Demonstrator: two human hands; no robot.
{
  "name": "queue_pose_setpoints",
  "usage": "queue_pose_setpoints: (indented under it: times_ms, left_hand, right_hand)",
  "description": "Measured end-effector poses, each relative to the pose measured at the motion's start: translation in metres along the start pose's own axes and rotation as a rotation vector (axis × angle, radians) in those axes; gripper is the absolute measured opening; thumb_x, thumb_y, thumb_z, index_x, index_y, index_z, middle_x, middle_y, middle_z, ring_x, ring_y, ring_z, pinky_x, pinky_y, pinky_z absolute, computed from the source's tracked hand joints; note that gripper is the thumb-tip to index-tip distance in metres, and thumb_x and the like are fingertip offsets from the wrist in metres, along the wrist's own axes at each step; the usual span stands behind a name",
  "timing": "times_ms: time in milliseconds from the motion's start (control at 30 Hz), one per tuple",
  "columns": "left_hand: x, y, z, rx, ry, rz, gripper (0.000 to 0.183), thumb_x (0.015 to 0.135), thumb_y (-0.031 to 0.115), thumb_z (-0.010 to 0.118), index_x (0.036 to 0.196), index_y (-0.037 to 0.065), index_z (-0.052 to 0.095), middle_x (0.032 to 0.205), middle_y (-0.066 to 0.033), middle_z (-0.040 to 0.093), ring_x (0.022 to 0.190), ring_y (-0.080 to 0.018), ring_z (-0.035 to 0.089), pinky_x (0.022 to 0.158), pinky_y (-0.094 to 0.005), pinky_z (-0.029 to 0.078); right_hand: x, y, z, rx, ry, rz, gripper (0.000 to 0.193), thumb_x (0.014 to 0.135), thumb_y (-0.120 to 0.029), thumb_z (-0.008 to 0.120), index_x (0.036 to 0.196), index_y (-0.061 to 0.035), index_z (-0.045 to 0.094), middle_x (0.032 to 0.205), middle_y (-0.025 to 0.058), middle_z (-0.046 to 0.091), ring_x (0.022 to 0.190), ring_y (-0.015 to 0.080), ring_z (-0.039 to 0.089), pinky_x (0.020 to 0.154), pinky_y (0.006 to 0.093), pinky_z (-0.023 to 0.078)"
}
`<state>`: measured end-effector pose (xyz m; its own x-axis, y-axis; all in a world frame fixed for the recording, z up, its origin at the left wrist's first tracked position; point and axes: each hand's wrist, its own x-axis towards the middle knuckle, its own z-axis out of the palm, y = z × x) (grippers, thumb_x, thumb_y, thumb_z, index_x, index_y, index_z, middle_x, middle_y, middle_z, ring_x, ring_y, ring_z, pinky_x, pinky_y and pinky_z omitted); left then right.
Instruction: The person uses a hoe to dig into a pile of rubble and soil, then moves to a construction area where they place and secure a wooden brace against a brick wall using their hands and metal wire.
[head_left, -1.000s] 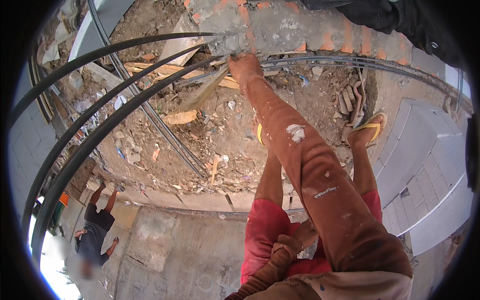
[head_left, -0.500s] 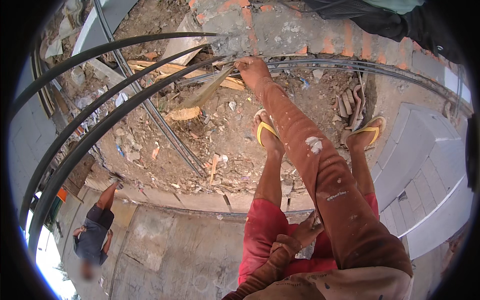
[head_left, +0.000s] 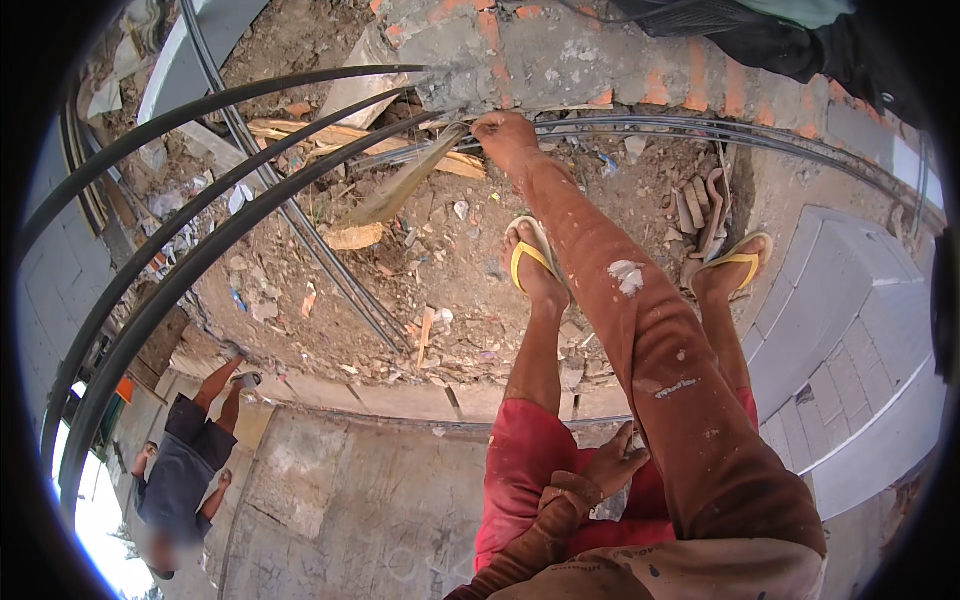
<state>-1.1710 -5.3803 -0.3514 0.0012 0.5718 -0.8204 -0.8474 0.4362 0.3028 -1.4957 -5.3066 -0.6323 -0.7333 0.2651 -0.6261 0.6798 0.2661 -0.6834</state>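
My right hand (head_left: 507,140) reaches far forward to the foot of a low brick-and-mortar wall (head_left: 560,70). Its fingers are closed on the narrow end of a long, flat, olive-brown strip (head_left: 405,188); I cannot tell its material. The strip slants down and left over dirt, widening away from the hand. Three thick black pipes (head_left: 235,207) curve in from the left, their ends at the wall beside this hand. Back near my red shorts (head_left: 525,455), my left hand (head_left: 612,467) is open, with its fingers apart and nothing seen in it.
Thin dark conduits (head_left: 680,126) run along the wall's foot. Rubble and a split wood piece (head_left: 462,165) lie on the dirt. My sandalled feet stand there. A grey block structure (head_left: 850,350) rises at right. Another person (head_left: 190,460) is on the concrete pavement (head_left: 380,500) at lower left.
The strip in my right hand has shifted slightly; the hand stays by the wall. My left hand's fingers show more plainly and spread. The other person has taken a step, both legs now showing.
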Motion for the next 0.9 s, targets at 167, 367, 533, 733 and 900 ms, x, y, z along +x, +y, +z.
queue_pose_setpoints:
  times_ms: [167, 367, 533, 733, 900]
  left_hand:
    - [0.007, 0.002, -0.015, -0.267, 0.152, 0.023, 0.040, 0.079, 0.010, 0.051, 0.117, 0.001, 0.040, 0.093, -0.0151, 0.058, 0.086, -0.0239, 0.057, 0.078, -0.0332, 0.043]
    - [0.017, -0.016, -0.007, -0.197, 0.209, 0.207, 0.040, 0.077, 0.009, 0.052, 0.115, 0.003, 0.039, 0.089, -0.0142, 0.058, 0.084, -0.0231, 0.058, 0.077, -0.0324, 0.043]
    - [0.014, -0.006, -0.013, -0.048, 0.134, 0.176, 0.041, 0.078, 0.010, 0.053, 0.115, 0.003, 0.039, 0.090, -0.0138, 0.057, 0.084, -0.0244, 0.057, 0.077, -0.0329, 0.043]
    - [0.012, -0.013, -0.014, -0.192, 0.088, 0.104, 0.042, 0.077, 0.012, 0.053, 0.115, 0.003, 0.038, 0.086, -0.0123, 0.056, 0.079, -0.0263, 0.057, 0.074, -0.0332, 0.043]
    - [0.007, -0.004, -0.017, 0.007, 0.106, 0.158, 0.050, 0.078, 0.013, 0.054, 0.123, 0.002, 0.036, 0.100, -0.0152, 0.056, 0.094, -0.0252, 0.055, 0.082, -0.0322, 0.043]
  right_hand:
    - [0.002, 0.000, 0.008, 0.068, 0.059, -0.025, 0.018, 0.075, -0.026, 0.062, 0.088, -0.0150, 0.068, 0.089, 0.0088, 0.065, 0.083, 0.0264, 0.062, 0.074, 0.0330, 0.048]
    - [0.000, -0.009, 0.009, 0.038, 0.077, -0.041, 0.017, 0.076, -0.027, 0.061, 0.085, -0.0148, 0.068, 0.088, 0.0094, 0.066, 0.084, 0.0269, 0.061, 0.075, 0.0333, 0.048]
    - [-0.001, -0.012, 0.006, 0.062, 0.008, -0.056, 0.021, 0.076, -0.029, 0.062, 0.086, -0.0111, 0.068, 0.088, 0.0110, 0.065, 0.085, 0.0270, 0.061, 0.075, 0.0338, 0.047]
    - [-0.005, -0.027, 0.010, 0.451, -0.089, 0.004, 0.018, 0.080, -0.023, 0.060, 0.087, -0.0074, 0.067, 0.081, 0.0026, 0.063, 0.070, 0.0153, 0.055, 0.061, 0.0273, 0.042]
    - [-0.014, -0.027, 0.023, 1.006, -0.154, 0.347, 0.014, 0.083, -0.019, 0.059, 0.094, -0.0108, 0.063, 0.081, -0.0051, 0.058, 0.058, 0.0041, 0.041, 0.047, 0.0206, 0.030]
